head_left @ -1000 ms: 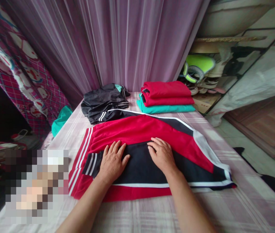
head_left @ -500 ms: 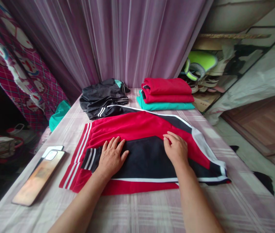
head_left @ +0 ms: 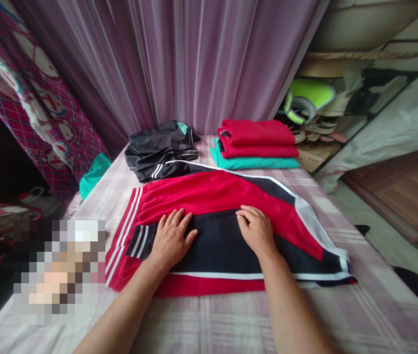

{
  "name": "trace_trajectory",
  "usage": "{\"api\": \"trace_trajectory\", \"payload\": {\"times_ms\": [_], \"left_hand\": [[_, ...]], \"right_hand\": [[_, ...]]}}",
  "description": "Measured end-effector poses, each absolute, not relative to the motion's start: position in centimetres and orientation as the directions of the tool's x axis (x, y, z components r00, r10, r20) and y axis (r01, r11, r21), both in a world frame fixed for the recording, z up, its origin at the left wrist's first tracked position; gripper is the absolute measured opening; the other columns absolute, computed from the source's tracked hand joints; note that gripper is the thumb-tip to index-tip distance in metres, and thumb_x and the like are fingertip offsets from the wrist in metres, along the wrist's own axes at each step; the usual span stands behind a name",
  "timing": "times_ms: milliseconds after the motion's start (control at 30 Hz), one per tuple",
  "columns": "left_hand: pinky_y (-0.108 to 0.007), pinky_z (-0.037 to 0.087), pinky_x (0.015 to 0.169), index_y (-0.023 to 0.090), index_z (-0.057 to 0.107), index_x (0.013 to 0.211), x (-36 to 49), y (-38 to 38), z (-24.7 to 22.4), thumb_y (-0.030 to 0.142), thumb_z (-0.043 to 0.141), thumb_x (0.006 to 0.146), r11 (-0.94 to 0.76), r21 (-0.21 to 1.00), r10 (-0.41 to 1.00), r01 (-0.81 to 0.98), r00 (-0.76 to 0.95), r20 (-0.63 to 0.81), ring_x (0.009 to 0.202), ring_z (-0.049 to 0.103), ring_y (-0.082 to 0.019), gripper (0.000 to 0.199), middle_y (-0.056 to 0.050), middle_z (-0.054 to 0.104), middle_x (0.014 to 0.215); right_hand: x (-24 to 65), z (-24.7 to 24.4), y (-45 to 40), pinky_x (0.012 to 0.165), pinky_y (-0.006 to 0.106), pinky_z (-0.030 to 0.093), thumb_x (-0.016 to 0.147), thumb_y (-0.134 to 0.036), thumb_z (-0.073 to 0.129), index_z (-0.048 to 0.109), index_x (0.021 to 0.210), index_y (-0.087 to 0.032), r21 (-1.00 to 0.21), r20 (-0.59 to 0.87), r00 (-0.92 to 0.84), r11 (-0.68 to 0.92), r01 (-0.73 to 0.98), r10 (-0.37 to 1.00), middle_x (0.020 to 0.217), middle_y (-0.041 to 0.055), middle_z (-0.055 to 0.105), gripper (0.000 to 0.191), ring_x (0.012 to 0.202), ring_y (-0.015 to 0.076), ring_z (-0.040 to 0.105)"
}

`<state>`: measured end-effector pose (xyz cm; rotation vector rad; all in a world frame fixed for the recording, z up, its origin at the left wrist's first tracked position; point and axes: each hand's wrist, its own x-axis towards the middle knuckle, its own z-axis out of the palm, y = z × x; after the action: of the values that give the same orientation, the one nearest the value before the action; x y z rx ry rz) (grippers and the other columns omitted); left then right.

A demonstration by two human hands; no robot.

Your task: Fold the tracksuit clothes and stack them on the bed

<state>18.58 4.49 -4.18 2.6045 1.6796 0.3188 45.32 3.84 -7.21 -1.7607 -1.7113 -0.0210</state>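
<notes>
A red and black jacket (head_left: 209, 189) with white piping lies flat on the table in front of me, its red, white-striped hem to the left. One black sleeve is laid across the jacket's body, its striped cuff (head_left: 141, 241) pointing left. Next to that cuff, my left hand (head_left: 172, 240) rests palm down on the sleeve with its fingers spread. My right hand (head_left: 256, 228) touches the sleeve farther right, fingers lightly bent and close together, thumb apart. No cloth is seen pinched in either hand.
Folded red and teal clothes (head_left: 258, 137) are stacked at the back right. A crumpled black garment (head_left: 161, 147) lies at the back left. Pixelation (head_left: 59, 270) hides the table's left side. Behind the table hangs a purple curtain (head_left: 209, 64).
My right hand has slid left along the sleeve, nearer my left hand, which stays in place. The view has shifted slightly. The phone at the left is now hidden by pixelation.
</notes>
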Motion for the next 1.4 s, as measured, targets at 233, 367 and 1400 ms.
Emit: {"api": "trace_trajectory", "payload": {"times_ms": [233, 367, 1400], "left_hand": [[-0.038, 0.050, 0.099, 0.018, 0.063, 0.128, 14.6, 9.5, 0.1, 0.040, 0.036, 0.099, -0.313, 0.234, 0.946, 0.920, 0.281, 0.161, 0.116, 0.065, -0.026, 0.045, -0.011, 0.070, 0.124], [-0.041, 0.051, 0.093, 0.018, 0.067, 0.124, 11.9, 15.1, 2.4, 0.032, 0.036, 0.096, -0.083, 0.058, 0.992, 0.995, 0.077, 0.097, 0.113, 0.065, -0.032, 0.044, -0.014, 0.069, 0.125], [-0.046, 0.048, 0.097, 0.023, 0.057, 0.136, 15.4, 23.5, 3.0, 0.049, 0.051, 0.089, -0.066, -0.038, 0.996, 0.997, 0.068, 0.053, 0.124, 0.057, -0.036, 0.054, -0.016, 0.061, 0.136]], "right_hand": [[45.0, -7.3, 3.9, 0.095, 0.041, 0.047, 0.088, -0.023, 0.051, 0.075, 0.088, -0.023, -0.454, 0.470, 0.134, 0.109, 0.884, 0.872, 0.109, 0.0083, 0.074, 0.024, 0.105, 0.0256, 0.065], [44.9, -7.3, 3.8, 0.096, 0.041, 0.046, 0.088, -0.023, 0.051, 0.075, 0.088, -0.023, -0.453, 0.466, 0.152, 0.088, 0.887, 0.872, 0.110, 0.0071, 0.074, 0.023, 0.107, 0.0253, 0.064], [44.4, -7.0, 3.8, 0.096, 0.039, 0.045, 0.089, -0.020, 0.052, 0.074, 0.088, -0.024, -0.473, 0.439, 0.176, 0.061, 0.879, 0.881, 0.111, 0.0060, 0.074, 0.022, 0.109, 0.0243, 0.063]]}}
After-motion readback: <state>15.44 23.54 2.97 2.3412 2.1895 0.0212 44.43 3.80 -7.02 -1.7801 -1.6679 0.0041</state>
